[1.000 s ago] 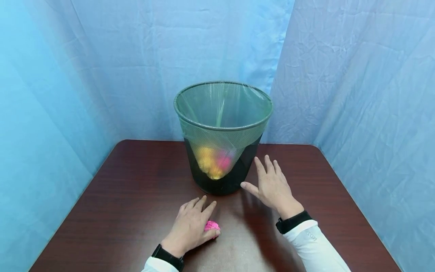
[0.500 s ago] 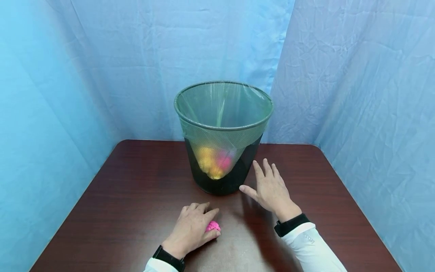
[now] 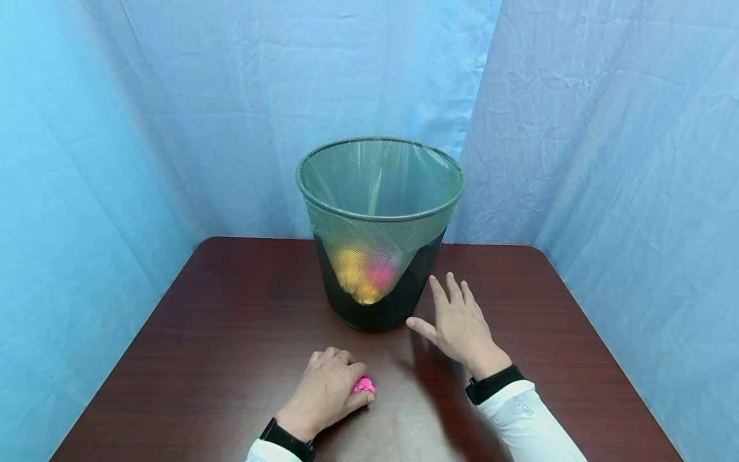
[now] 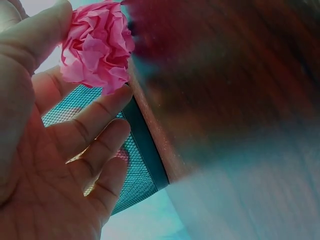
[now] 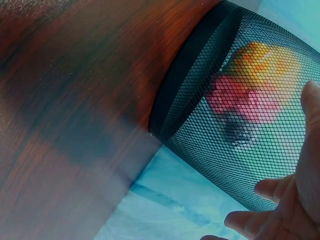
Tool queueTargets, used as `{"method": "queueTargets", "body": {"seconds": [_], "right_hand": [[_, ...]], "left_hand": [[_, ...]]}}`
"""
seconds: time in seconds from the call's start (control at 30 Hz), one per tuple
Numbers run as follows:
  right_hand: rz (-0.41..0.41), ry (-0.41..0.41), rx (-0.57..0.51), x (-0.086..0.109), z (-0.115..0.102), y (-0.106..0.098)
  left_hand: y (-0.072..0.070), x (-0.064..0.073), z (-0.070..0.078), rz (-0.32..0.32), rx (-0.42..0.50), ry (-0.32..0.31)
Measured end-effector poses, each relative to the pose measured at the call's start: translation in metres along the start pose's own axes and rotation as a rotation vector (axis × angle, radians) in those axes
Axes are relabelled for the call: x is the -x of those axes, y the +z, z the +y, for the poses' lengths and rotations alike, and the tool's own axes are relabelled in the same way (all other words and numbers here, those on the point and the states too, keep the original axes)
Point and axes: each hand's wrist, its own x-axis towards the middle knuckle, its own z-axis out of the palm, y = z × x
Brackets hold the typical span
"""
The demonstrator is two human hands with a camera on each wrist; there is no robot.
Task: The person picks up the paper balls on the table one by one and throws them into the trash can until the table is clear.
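Observation:
A crumpled pink paper ball (image 3: pixel 363 385) lies at the near middle of the table, partly hidden by my left hand (image 3: pixel 326 396). The left wrist view shows the thumb against one side of the paper ball (image 4: pixel 97 47) and the fingers curled around behind it. Beyond it stands a mesh wastebasket (image 3: pixel 378 317) lined with a green translucent bag. Through its mesh, yellow paper balls (image 3: pixel 352 273) and pink ones (image 5: pixel 242 100) show at the bottom. My right hand (image 3: pixel 462 327) is spread beside the basket's lower right side, holding nothing.
The dark red-brown wooden table (image 3: pixel 173 359) has rounded far corners. Light blue cloth (image 3: pixel 231 115) hangs behind it and on both sides. Black bands circle both wrists, including the right wristband (image 3: pixel 492 384).
My left fingers have drawn in from nearly straight to curled around the pink paper ball. The right hand has shifted slightly back toward me, still spread. The wastebasket stays put.

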Motion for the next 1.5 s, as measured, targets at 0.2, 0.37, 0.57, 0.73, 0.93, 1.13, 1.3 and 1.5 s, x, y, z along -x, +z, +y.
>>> {"method": "queueTargets", "body": {"seconds": [0.2, 0.37, 0.57, 0.73, 0.93, 1.13, 1.3, 1.5], "right_hand": [[-0.004, 0.002, -0.001, 0.001, 0.0, 0.004], [-0.007, 0.005, -0.006, 0.001, 0.0, 0.006], [-0.011, 0.006, -0.008, 0.002, 0.0, 0.008], [-0.012, 0.006, -0.006, 0.002, 0.0, 0.008], [-0.012, 0.001, -0.008, 0.002, 0.0, 0.009], [-0.011, 0.002, -0.005, 0.003, 0.0, 0.008], [-0.013, -0.001, 0.0, 0.002, 0.001, 0.007], [-0.015, -0.005, 0.006, 0.001, 0.001, 0.006]], "left_hand": [[0.0, -0.002, 0.001, -0.028, 0.013, -0.002], [0.0, -0.004, 0.0, -0.041, 0.044, 0.016], [-0.002, -0.004, 0.001, -0.067, 0.064, 0.015], [-0.002, -0.004, 0.002, -0.066, 0.081, 0.013], [-0.002, -0.004, 0.003, -0.073, 0.112, 0.031], [-0.003, -0.006, 0.003, -0.114, 0.119, 0.04], [-0.003, -0.005, 0.0, -0.087, 0.132, 0.067], [-0.006, -0.005, -0.007, -0.017, 0.149, 0.064]]}}
